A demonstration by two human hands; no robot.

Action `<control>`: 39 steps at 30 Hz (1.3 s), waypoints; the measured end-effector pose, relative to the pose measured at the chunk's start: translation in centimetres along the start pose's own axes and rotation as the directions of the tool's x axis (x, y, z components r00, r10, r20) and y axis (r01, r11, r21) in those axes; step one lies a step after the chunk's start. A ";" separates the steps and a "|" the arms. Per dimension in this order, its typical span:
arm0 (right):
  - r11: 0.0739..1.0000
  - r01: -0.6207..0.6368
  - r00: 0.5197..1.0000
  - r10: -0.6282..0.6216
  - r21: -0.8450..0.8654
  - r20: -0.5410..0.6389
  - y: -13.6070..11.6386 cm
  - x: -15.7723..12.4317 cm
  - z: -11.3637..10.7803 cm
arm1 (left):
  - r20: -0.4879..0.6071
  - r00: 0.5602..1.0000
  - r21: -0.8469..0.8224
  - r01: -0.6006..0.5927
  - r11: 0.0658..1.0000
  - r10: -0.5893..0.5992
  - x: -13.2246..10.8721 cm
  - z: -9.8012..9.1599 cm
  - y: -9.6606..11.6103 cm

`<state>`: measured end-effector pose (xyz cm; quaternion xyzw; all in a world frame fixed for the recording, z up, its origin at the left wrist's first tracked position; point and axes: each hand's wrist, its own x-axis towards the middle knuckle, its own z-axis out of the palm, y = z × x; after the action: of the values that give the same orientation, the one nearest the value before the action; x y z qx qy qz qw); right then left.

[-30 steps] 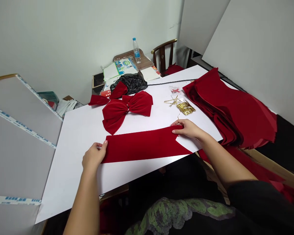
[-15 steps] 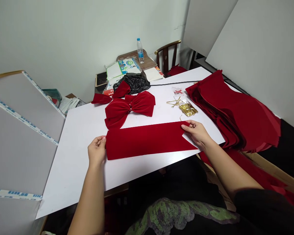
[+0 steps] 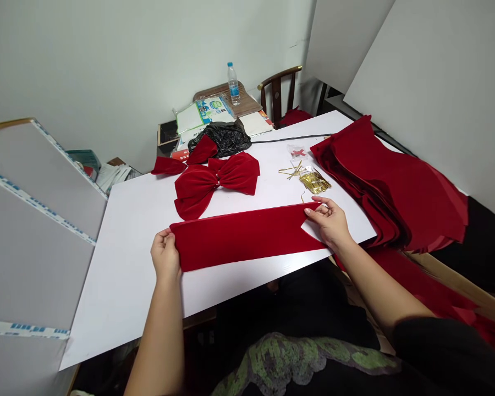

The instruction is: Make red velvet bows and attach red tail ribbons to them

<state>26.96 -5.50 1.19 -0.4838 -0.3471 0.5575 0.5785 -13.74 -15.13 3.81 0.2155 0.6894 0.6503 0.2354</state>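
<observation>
A long red velvet strip (image 3: 243, 237) stretches between my hands over the front of the white table (image 3: 124, 275). My left hand (image 3: 165, 254) pinches its left end, fingers partly behind the cloth. At the notched right end, my right hand (image 3: 329, 221) grips the upper corner between thumb and fingers. Just beyond the strip lies a red velvet bow (image 3: 218, 181) with a gathered middle. Another red bow-like piece (image 3: 187, 157) lies behind it. Gold twist ties (image 3: 314, 180) in a clear bag, with several loose ones, are beyond my right hand.
A thick stack of red velvet pieces (image 3: 396, 181) overhangs the table's right edge. A black plastic bag (image 3: 225, 137) and a small clear packet (image 3: 297, 153) lie toward the back. Behind stand a water bottle (image 3: 233, 85) and a wooden chair (image 3: 277, 96). White panels (image 3: 33, 220) flank the left side.
The strip's left end has shifted slightly left, and a fold edge now shows along its top. My left hand has turned a little; my right hand still grips the notched end.
</observation>
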 end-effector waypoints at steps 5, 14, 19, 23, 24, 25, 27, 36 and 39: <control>0.996 -0.073 0.997 0.073 0.053 0.007 0.1 -0.2 0.4 | -0.126 0.976 0.022 -0.176 0.984 0.177 0.3 0.1 -0.2; 0.966 -0.182 0.983 0.173 0.183 0.063 -2.1 -0.8 0.7 | -0.077 0.995 -0.151 -0.080 0.985 0.069 0.5 -1.6 1.4; 0.968 -0.154 0.988 0.146 0.197 0.051 -3.0 -1.4 1.0 | -0.045 0.999 -0.179 -0.012 0.984 0.004 0.2 -2.3 1.9; 0.969 -0.123 0.992 0.120 0.216 0.027 -3.6 -1.7 1.3 | -0.024 0.999 -0.185 0.020 0.982 -0.024 -0.1 -2.8 2.1; 0.970 -0.112 0.994 0.110 0.216 0.024 -3.7 -1.8 1.3 | -0.022 0.999 -0.187 0.022 0.982 -0.027 -0.1 -2.9 2.1; 0.971 -0.102 0.995 0.100 0.218 0.020 -3.9 -1.9 1.4 | -0.022 0.999 -0.189 0.024 0.982 -0.028 -0.2 -3.0 2.0; 0.970 -0.091 0.996 0.092 0.226 0.006 -4.1 -2.0 1.5 | -0.028 0.999 -0.195 0.025 0.981 -0.031 -0.2 -3.2 2.0; 0.941 -0.106 0.994 0.111 0.321 0.004 -4.3 -1.8 1.3 | -0.024 1.000 -0.197 0.009 0.980 -0.014 -0.5 -3.2 1.9; 0.932 -0.085 0.994 0.103 0.353 -0.030 -4.2 -1.8 1.4 | -0.046 0.999 -0.208 0.006 0.978 -0.016 -0.7 -3.1 2.1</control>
<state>26.69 -6.64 5.85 -0.4022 -0.2045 0.6257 0.6363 -15.10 -17.87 6.03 0.1704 0.6242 0.7224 0.2439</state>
